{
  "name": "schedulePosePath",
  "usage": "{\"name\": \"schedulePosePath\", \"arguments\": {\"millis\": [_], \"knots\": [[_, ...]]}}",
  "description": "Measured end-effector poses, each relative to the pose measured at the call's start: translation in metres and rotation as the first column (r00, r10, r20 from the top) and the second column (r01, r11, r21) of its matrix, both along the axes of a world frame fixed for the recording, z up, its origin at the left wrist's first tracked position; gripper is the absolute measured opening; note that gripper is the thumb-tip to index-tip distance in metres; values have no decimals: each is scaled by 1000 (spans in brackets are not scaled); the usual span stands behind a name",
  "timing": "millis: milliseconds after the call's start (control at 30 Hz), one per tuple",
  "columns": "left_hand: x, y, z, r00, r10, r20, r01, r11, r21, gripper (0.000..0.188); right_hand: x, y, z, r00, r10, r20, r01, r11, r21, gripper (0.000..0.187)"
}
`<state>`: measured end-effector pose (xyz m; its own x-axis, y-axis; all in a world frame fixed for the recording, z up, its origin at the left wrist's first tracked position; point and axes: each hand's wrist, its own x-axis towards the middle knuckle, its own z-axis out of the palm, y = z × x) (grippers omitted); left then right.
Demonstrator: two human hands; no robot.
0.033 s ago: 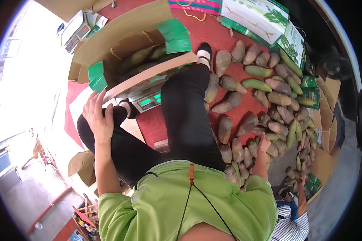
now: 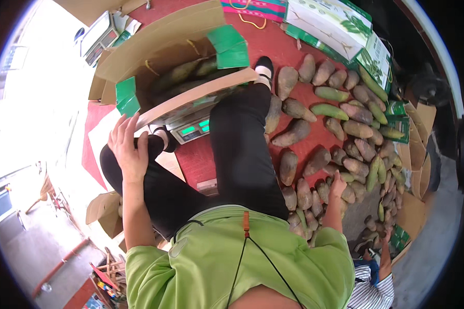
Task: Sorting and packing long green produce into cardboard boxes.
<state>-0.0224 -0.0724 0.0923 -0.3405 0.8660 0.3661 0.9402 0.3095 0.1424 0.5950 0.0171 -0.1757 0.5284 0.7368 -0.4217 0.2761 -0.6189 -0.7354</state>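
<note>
My left hand [image 2: 129,147] rests by my left knee, fingers stretched and apart, holding nothing. Its fingertips are close to the near edge of an open carton [image 2: 201,97], which has green tape on its corners. Inside lie a few long, dark green vegetables [image 2: 180,74], partly in shadow. The carton sits on a scale [image 2: 188,131] with lit green displays. On my right, my right hand [image 2: 337,187] reaches down among plump, elongated brown and green vegetables [image 2: 303,193]. Its fingers look bent but are mostly hidden, so whether it grips one does not show.
Many more such vegetables [image 2: 288,166] cover the red floor [image 2: 314,139] to my right. White-and-green boxes [image 2: 330,23] stand at the far right. A second scale [image 2: 99,38] is at the far left. Another person in a striped shirt [image 2: 371,291] reaches in at the lower right.
</note>
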Motion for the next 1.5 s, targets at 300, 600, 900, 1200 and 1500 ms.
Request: {"name": "schedulePosePath", "arguments": {"millis": [300,600,900,1200,1500], "knots": [[-10,-14,3,999,-7,52,5,999,37,39,-78,53,120,980,-14,-199,57,976,210,31],[-12,-20,8,991,-52,125,48,998,37,37,-173,100,248,946,185,-265,-49,893,447,37],[-16,-21,5,984,-70,166,58,996,74,33,-331,143,421,390,849,-357,-227,464,856,33],[-17,-22,4,983,-80,167,63,993,104,31,-458,189,402,-94,958,-271,-312,231,922,37],[-17,-22,3,983,-93,157,76,991,113,30,-522,149,354,268,915,-303,-533,403,744,27]]}}
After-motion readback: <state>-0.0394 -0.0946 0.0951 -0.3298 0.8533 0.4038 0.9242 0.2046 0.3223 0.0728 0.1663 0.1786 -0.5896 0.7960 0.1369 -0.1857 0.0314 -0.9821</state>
